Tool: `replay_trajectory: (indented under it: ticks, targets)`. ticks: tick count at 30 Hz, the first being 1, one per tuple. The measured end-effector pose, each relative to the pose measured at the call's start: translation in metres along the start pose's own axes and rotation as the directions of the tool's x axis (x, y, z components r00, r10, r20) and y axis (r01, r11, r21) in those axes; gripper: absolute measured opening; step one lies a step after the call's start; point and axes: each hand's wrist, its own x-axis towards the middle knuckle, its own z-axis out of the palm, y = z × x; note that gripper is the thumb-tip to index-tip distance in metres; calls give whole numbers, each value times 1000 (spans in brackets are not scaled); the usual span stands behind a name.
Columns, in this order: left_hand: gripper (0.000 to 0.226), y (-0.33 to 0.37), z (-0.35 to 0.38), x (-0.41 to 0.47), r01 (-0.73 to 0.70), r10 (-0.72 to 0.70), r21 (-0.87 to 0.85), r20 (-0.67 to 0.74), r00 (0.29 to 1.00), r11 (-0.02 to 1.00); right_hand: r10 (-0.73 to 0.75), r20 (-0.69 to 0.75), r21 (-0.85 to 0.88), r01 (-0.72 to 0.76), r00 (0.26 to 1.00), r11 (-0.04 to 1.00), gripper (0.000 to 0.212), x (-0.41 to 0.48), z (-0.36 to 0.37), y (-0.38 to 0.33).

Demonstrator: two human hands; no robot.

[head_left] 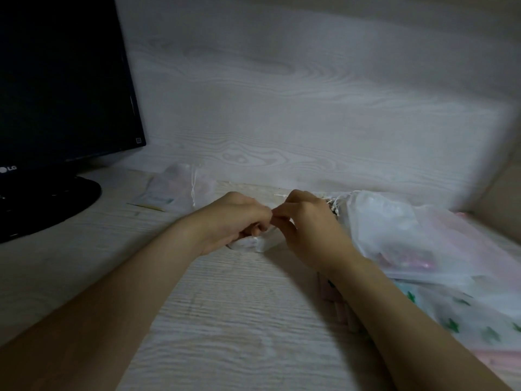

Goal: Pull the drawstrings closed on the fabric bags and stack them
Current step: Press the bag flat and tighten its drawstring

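White gauze bag (255, 244) on the pale desk (225, 306) — left hand (234, 218) and right hand (307, 230) both curled tight around it.

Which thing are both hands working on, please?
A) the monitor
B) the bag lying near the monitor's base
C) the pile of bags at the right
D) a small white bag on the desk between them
D: the left hand and right hand meet with curled fingers on the small white bag, which lies on the desk between them.
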Motion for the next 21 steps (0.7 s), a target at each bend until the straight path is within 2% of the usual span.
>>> replay_trajectory:
  ticks: [2, 3, 6, 10, 12, 14, 17, 19, 21]
  targets:
    - [35, -6, -2, 2, -29, 36, 59, -115, 993, 998, 26, -1, -45, -26, 1000, 999, 15, 0, 1, 1]
    - [37, -9, -3, 4, -93, 109, 101, -167, 980, 991, 48, -11, -22, -48, 999, 999, 15, 0, 1, -1]
    - [22, -16, -4, 9, -329, 404, 301, -233, 885, 895, 185, -27, 175, -177, 982, 968, 13, 0, 2, -5]
    - [24, -19, 1, 12, -423, 594, 515, -226, 772, 745, 373, 48, 430, -356, 927, 830, 19, 0, 4, 1]
    - [28, -20, 2, 12, -411, 607, 560, -220, 764, 720, 428, 81, 512, -406, 900, 757, 21, 0, 5, 4]
    - [29, -22, 3, 11, -412, 580, 534, -190, 793, 738, 454, 114, 562, -434, 884, 704, 22, -1, 5, 1]
    - [13, -20, 7, 8, -438, 552, 474, -129, 824, 764, 473, 98, 626, -424, 876, 654, 24, 1, 6, 0]
    - [7, -19, 8, 8, -435, 555, 469, -150, 818, 768, 494, 94, 629, -436, 865, 644, 24, 1, 5, 1]
    - [9, -18, 5, 10, -391, 510, 426, -213, 833, 816, 534, 90, 611, -470, 841, 637, 25, -1, 5, 3]
